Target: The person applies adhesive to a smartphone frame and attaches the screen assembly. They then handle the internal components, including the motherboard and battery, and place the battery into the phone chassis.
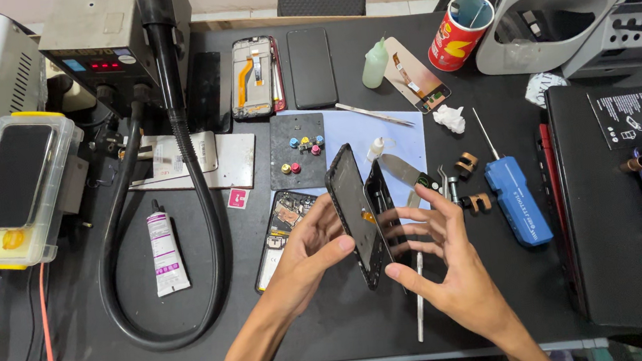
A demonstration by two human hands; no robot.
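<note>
Over the middle of the black bench (77, 337) the person holds a phone opened into two parts. The left hand (308, 248) is curled around the lower edge of the frame (355, 212), thumb across its face, gripping it on edge and tilted. The right hand (447, 266) is spread wide, its fingertips steadying the screen (388, 213), which stands just behind the frame and leans away from it. The two parts sit close together, touching or nearly so at the bottom and gaping at the top; I cannot tell whether a cable still joins them.

By the look of it, the work is well underway. The screen is already off the frame, and loose parts lie about: a bare back shell (254, 77) and a dark phone (312, 67) at the far side, an opened phone (283, 235) under the left wrist, and a flex part (415, 77) beside a small bottle (374, 64). Coloured screws sit on a black mat (296, 150). A glue tube (165, 254) lies untouched to the left, and a blue driver (517, 197) and a metal spudger (419, 289) rest near the right hand. I judge the joining or parting of the two pieces unfinished: neither lies flat and neither is put down.
</note>
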